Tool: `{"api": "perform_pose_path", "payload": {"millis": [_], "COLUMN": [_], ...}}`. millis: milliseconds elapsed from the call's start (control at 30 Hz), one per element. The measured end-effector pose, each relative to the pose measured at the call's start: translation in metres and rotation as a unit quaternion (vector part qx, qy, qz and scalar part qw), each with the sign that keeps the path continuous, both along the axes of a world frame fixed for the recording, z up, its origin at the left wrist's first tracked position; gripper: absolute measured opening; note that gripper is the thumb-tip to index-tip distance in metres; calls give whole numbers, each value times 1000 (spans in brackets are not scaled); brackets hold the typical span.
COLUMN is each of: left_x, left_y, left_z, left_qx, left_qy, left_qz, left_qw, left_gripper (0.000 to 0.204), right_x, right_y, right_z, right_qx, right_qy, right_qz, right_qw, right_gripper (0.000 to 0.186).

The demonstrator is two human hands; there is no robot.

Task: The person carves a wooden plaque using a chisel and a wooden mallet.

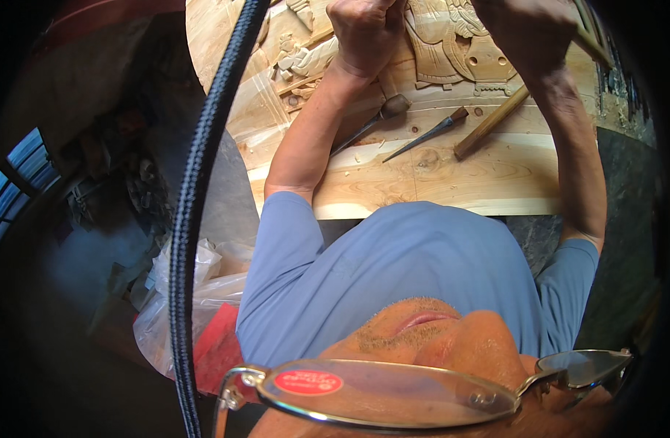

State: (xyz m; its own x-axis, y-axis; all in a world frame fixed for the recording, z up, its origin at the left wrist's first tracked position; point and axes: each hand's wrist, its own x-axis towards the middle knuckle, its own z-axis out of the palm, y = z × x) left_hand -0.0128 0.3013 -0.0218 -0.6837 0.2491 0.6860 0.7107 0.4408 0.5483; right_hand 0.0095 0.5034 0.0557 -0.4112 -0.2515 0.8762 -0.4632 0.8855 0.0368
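Note:
At the top edge of the head view, my left hand (368, 33) is closed in a fist over a carved wooden panel (364, 179). Whatever its fingers grip is cut off by the frame. My right hand (532, 29) is also closed above the panel's right part, its fingers turned away and in shadow, so what it holds cannot be made out. Between my forearms lie a chisel with a rounded wooden handle (395, 106), a dark tapered chisel (428, 137) and a wooden stick (492, 122) that runs toward my right wrist.
Raised carved figures (305, 60) and a carved vessel shape (489, 62) stand out from the panel, with small chips near its front. Another stick (594, 47) is at the right edge. A black braided cable (203, 160) crosses the left side. Clear plastic bags (203, 299) lie lower left.

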Motion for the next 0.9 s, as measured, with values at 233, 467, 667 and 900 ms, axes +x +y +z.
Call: {"api": "perform_pose_path", "payload": {"millis": [233, 467, 667, 900], "left_x": [4, -4, -4, -3], "left_y": [-1, -3, -1, 0], "left_z": [1, -5, 0, -1], "left_qx": [81, 98, 99, 91], "left_qy": [-35, -24, -31, -8], "left_qz": [18, 1, -20, -4], "left_qw": [996, 995, 994, 996], "left_gripper": [20, 17, 18, 17], "right_x": [-3, -6, -14, -3], "right_y": [-3, -3, 1, -25], "right_z": [-9, -3, -14, -10], "right_qx": [3, -12, -16, -408], "right_qy": [-58, -39, -10, -143], "right_qz": [-80, -34, -38, 149], "right_qw": [995, 999, 999, 889], "right_gripper": [54, 52, 51, 50]}}
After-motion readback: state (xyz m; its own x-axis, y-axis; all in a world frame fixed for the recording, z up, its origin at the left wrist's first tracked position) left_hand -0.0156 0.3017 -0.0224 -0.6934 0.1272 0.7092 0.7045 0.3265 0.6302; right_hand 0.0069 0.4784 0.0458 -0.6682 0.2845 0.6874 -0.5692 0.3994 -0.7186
